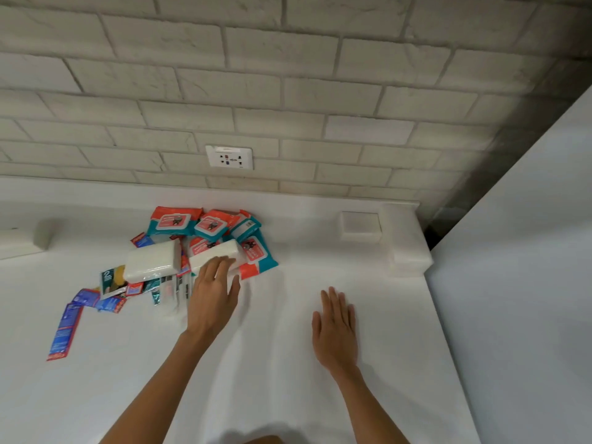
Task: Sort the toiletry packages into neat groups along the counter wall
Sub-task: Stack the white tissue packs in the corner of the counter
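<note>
A jumbled pile of toiletry packages lies on the white counter (288, 363) near the wall. Several teal-and-red wipe packs (174, 222) sit at the back of the pile. Two white tissue packs lie in front of them, one on the left (150, 263) and one on the right (214, 254). Blue-and-red toothpaste boxes (64, 331) and small sachets (112, 280) spread out to the left. My left hand (213, 294) reaches over the pile with straight fingers touching the right tissue pack. My right hand (334, 328) rests flat on the bare counter, holding nothing.
A brick-tiled wall (288, 91) with a power socket (229, 157) runs behind the counter. A white square block (361, 226) sits at the back right beside a raised ledge (407, 238). A white cabinet side (519, 283) borders the counter on the right.
</note>
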`<state>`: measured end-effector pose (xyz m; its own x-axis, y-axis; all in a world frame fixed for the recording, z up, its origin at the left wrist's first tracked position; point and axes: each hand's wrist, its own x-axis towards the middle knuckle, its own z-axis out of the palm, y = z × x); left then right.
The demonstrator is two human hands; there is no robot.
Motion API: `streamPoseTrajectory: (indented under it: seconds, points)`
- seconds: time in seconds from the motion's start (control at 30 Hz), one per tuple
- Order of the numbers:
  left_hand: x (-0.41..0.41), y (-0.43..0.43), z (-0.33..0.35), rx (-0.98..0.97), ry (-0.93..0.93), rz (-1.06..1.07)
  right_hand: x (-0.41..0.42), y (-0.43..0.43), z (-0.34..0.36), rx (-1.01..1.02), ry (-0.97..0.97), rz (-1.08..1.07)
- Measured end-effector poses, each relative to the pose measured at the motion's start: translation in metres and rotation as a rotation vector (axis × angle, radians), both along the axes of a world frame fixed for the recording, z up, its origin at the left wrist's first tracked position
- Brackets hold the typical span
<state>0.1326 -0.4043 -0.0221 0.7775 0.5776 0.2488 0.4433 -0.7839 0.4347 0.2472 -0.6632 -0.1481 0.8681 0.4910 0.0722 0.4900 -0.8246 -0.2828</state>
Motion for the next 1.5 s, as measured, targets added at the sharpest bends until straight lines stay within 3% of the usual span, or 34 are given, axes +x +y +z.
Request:
streamPoseTrajectory:
  seconds: [0.13,0.33,0.6,0.73,0.93,1.07,1.33,1.5]
  points:
    - [-0.003,0.041,0.007,-0.016,0.018,-0.029,-0.015,0.01,-0.003,-0.052,0.003,-0.07]
    - [0.005,0.081,0.007,-0.076,0.262,-0.138,-0.037,0.021,-0.005,-0.097,0.008,-0.142]
    - [0.012,0.101,-0.001,-0.107,0.44,-0.248,-0.054,0.028,-0.005,-0.124,0.039,-0.181]
    - [0.0,0.092,-0.013,-0.097,0.44,-0.267,-0.056,0.029,-0.005,-0.123,0.045,-0.186]
    - [-0.033,0.057,-0.032,0.148,0.31,-0.356,-0.056,0.029,-0.004,-0.117,0.05,-0.191]
    - [-0.048,0.03,-0.045,0.2,0.295,-0.436,-0.057,0.03,-0.002,-0.13,0.058,-0.191]
    - [-0.052,0.01,-0.066,0.079,0.395,-0.485,-0.063,0.035,0.0,-0.107,0.072,-0.212]
    - [-0.064,0.017,-0.075,-0.044,0.333,-0.599,-0.086,0.059,0.008,0.147,0.215,-0.214]
